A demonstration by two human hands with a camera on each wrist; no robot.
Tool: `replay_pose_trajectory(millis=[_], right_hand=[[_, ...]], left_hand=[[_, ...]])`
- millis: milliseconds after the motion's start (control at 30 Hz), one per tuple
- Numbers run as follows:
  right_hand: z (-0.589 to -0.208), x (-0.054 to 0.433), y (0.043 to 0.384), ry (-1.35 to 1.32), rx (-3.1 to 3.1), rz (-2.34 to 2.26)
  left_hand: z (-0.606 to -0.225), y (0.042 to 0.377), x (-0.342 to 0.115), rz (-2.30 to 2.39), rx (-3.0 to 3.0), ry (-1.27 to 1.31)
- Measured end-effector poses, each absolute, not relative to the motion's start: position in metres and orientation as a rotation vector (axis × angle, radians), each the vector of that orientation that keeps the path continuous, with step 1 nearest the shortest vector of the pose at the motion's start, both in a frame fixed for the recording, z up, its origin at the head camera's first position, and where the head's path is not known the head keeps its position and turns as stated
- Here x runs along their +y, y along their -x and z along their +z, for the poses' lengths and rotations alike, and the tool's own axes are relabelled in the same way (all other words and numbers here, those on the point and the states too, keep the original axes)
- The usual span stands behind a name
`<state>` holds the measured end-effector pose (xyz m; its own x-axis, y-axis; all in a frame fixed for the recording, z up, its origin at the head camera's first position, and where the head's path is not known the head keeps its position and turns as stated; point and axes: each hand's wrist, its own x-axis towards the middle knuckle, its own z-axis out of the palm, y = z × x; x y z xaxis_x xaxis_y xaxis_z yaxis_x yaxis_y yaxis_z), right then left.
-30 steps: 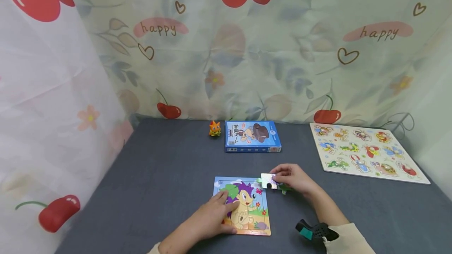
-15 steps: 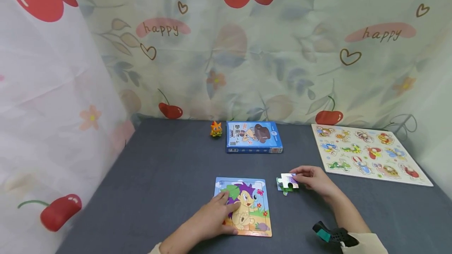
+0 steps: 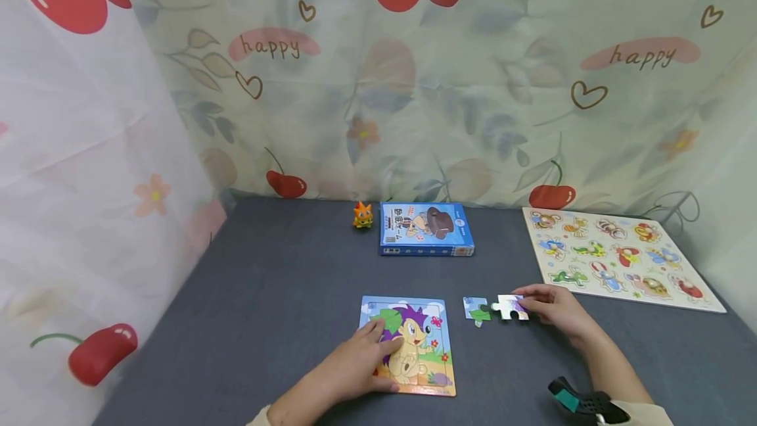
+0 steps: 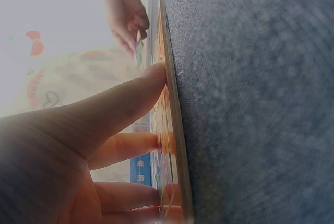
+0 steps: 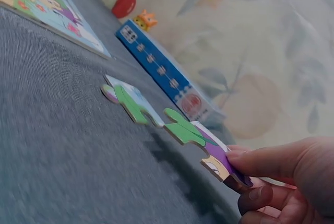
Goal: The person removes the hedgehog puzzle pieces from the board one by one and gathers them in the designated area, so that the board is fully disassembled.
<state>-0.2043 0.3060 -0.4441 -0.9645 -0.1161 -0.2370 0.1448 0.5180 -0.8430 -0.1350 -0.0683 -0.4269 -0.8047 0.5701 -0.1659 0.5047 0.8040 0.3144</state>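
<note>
A flat hedgehog jigsaw board (image 3: 437,360) lies on the dark table, with my left hand (image 3: 359,361) resting on its left part. In the left wrist view, the fingers and thumb touch the face of the board (image 4: 175,125). To the right of it, my right hand (image 3: 558,313) pinches a jigsaw piece (image 3: 507,306) by its right end. The right wrist view shows this piece (image 5: 198,140) in green, purple and cream, raised above the table. Just left of it, a blue and green jigsaw piece (image 3: 475,308) lies on the table.
A blue game box (image 3: 426,229) and a small orange toy figure (image 3: 363,215) stand at the back. A large insect picture board (image 3: 621,258) lies at the right. A printed curtain (image 3: 378,117) hangs behind the table.
My right hand has moved right with its jigsaw piece, away from the hedgehog board and past the loose piece, which now shows more fully. The left hand stays on the board.
</note>
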Motion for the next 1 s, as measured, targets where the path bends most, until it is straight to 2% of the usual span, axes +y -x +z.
replay_pose_trajectory(millis=[500, 1000], right_hand=[[-0.449, 0.322, 0.202, -0.156, 2.492, -1.382], [-0.454, 0.312, 0.203, -0.057, 2.66, -1.358]], left_hand=[[-0.429, 0.137, -0.069, 0.365, 2.719, -0.839], [-0.43, 0.138, -0.068, 0.366, 2.705, -0.815]])
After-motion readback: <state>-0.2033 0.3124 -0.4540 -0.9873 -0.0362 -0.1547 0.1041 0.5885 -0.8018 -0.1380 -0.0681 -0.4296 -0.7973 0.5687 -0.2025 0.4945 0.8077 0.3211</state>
